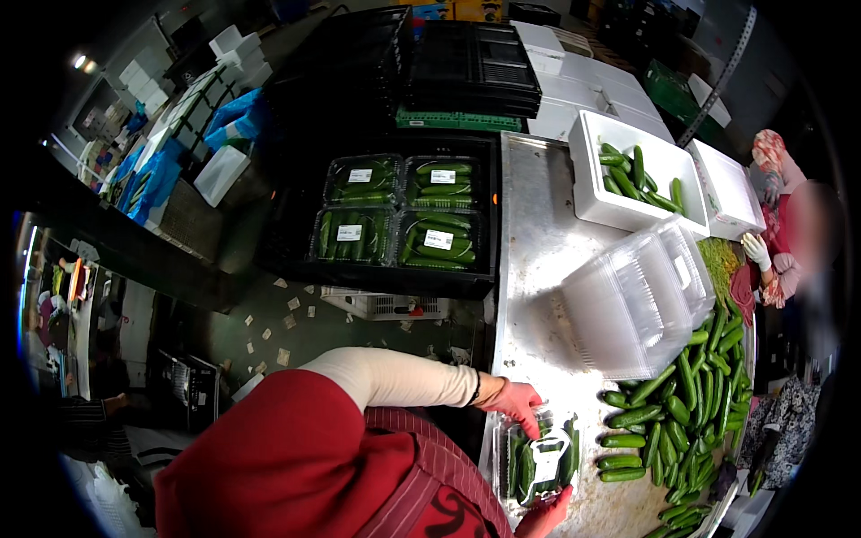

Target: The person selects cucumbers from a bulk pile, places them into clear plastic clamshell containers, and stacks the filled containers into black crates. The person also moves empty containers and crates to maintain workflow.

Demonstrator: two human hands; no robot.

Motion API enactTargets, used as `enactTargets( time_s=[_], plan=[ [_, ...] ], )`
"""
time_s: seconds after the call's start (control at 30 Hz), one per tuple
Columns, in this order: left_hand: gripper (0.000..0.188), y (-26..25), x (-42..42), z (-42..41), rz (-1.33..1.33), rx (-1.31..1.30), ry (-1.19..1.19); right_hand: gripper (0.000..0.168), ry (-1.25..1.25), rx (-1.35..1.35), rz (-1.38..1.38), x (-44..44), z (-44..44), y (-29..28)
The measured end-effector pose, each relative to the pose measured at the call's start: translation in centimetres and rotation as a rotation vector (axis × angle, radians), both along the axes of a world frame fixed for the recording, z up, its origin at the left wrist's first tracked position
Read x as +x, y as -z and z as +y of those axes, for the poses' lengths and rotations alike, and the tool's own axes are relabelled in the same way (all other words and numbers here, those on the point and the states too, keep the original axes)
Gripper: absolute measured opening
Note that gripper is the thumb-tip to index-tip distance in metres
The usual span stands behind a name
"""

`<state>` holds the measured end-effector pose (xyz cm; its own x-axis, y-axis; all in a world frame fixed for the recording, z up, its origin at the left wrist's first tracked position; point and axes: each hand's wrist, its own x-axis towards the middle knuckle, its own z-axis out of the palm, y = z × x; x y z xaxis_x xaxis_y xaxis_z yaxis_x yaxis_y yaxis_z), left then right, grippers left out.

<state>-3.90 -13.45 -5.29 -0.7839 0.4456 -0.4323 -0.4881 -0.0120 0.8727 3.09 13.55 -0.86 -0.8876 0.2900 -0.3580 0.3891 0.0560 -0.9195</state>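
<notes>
A clear plastic clamshell box of small cucumbers lies at the near edge of the metal table, with a white label on its lid. My left hand, in a pinkish-red glove, grips its far side, the thumb over the lid. At the near side, my right hand in the same kind of glove holds the box's edge; part of that hand is cut off by the frame. To the right spreads a large heap of loose cucumbers. Nested clear plastic containers stand tilted beyond the heap.
A black crate at the table's left holds several labelled cucumber boxes. On the metal table, a white foam box contains more cucumbers. A person in a white glove stands across the table. Black crates are stacked behind.
</notes>
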Motion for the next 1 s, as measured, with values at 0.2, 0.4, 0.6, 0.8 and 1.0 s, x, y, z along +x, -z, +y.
enactTargets(
  time_s=[0.2,0.4,0.6,0.8,1.0],
  plan=[
    [0.077,-4.2,4.8,-6.7,-0.193,0.245,-0.264,0.036,-0.263,-0.054,0.041,-1.7,-3.6,-1.4],
    [0.099,-6.7,9.6,-18.5,0.007,0.431,-0.360,0.025,-0.684,-0.087,0.039,-6.7,-16.1,-4.0],
    [0.079,-7.9,18.5,-29.4,0.245,0.412,-0.909,0.020,-1.006,-0.131,0.175,-8.8,-35.5,-5.9],
    [0.095,-8.0,25.3,-37.7,0.529,0.259,-1.477,0.033,-1.552,-0.234,-0.001,-9.2,-57.9,-6.7],
    [0.103,-3.3,26.6,-43.1,0.594,-0.964,-1.777,0.056,-1.724,-0.408,-0.219,-5.7,-77.0,-1.6]
  ],
)
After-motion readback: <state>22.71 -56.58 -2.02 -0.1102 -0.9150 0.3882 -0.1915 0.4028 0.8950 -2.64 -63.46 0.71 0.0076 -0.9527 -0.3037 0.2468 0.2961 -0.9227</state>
